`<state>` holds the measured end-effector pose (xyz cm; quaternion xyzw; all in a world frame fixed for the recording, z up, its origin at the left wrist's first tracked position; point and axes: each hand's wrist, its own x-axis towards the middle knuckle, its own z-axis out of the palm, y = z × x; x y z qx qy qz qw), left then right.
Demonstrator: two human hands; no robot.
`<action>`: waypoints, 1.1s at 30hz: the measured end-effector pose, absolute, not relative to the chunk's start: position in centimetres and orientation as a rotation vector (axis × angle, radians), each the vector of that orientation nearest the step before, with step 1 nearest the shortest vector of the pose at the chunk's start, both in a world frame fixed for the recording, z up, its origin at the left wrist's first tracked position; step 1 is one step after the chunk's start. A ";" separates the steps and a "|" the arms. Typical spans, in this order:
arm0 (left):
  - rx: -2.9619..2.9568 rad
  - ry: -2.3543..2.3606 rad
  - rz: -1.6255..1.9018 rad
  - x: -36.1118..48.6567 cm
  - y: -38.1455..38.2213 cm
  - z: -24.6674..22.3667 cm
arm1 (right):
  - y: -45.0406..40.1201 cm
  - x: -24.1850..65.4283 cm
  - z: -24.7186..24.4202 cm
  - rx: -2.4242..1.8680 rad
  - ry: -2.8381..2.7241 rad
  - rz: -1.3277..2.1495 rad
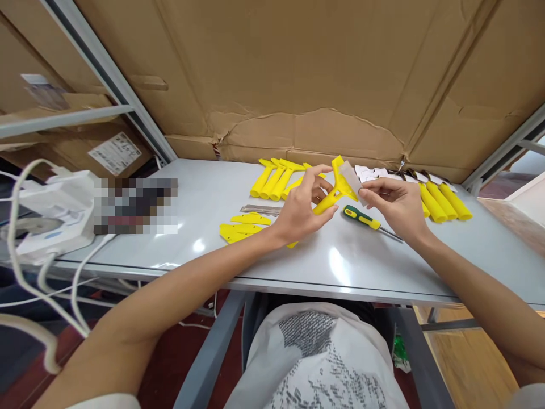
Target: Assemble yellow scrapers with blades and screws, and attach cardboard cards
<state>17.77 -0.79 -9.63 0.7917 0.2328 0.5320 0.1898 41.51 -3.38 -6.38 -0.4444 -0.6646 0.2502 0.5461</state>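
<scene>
My left hand [304,201] is closed around the handle of a yellow scraper [337,184], its wide head tilted up to the right. Between the fingertips of my right hand [395,204] is a thin, pale, translucent blade [352,180], which lies against the scraper's head. Beneath my hands a green and yellow screwdriver [361,217] rests on the table. Left of my left hand are flat yellow plates [238,231] and a stack of thin metal blades [259,210]. Part of the handle is hidden by my left fingers.
Several yellow scraper handles [276,180] lie along the back of the grey table [162,250]. More yellow scrapers with dark, paper-covered heads [447,199] lie at the right. A white power strip with cables [63,216] sits at the left edge. Cardboard [298,74] walls the back.
</scene>
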 end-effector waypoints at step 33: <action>1.727 0.670 0.920 18.2 -3.5 -6.7 | -5.5 40.6 -7.1 -0.889 -2.026 0.710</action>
